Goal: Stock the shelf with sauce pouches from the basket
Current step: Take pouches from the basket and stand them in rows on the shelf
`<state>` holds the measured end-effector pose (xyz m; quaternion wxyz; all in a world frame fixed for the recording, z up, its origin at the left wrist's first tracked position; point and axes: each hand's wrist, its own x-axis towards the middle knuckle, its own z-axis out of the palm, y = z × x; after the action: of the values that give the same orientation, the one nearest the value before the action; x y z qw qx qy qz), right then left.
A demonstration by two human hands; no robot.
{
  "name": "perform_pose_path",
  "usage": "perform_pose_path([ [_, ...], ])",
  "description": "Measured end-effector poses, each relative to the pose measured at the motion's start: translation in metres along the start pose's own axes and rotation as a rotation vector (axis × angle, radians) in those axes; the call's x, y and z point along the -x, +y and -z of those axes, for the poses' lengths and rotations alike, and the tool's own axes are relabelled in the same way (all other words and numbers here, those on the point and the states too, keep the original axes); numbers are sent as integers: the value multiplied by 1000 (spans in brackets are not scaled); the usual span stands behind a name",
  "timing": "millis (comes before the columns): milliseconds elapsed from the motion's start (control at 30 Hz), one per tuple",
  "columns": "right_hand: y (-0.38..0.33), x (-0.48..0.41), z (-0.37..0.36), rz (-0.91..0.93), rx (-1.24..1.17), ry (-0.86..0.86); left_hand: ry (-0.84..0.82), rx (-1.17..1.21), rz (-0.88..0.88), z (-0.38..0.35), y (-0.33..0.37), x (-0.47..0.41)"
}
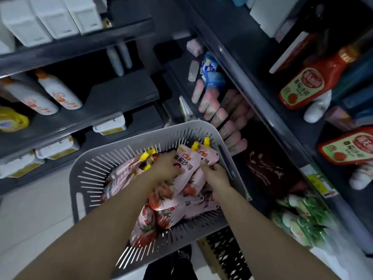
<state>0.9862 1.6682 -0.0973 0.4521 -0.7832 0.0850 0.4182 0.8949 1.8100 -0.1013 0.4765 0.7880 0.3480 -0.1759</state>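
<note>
A grey slotted basket (96, 168) sits on the floor below me, filled with several pink sauce pouches with yellow caps. My left hand (164, 168) is inside it, closed on a bunch of pouches (186, 158) at the basket's far side. My right hand (217, 174) grips the right edge of the same bunch, next to the basket's right wall. More loose pouches (149, 221) lie under my forearms. On the dark shelf (238, 63) to the right, a row of pink pouches (212, 110) stands packed on edge.
Red ketchup bottles (306, 83) stand on the upper right shelf. Green packets (302, 219) fill the lower right shelf. On the left shelving are white detergent bottles (58, 91), white boxes (50, 17) and a yellow jug (12, 120). The pale floor (36, 209) lies to the left of the basket.
</note>
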Motion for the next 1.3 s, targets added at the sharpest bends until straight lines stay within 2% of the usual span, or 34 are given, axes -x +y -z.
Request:
perform_pose_path([
  [200,-1,11,3,75,-21,-5,42,553,164,9,-11,10],
  [400,-11,39,4,281,-4,22,93,713,91,23,-6,33],
  [567,-25,64,23,445,37,93,158,774,-9,40,20,60],
  [833,-35,127,87,641,-108,256,165,808,-238,44,96,121],
  [1067,-14,216,184,725,-223,328,164,737,-435,-6,177,200],
  [1300,29,302,284,841,-255,483,116,749,-565,-80,248,280],
])
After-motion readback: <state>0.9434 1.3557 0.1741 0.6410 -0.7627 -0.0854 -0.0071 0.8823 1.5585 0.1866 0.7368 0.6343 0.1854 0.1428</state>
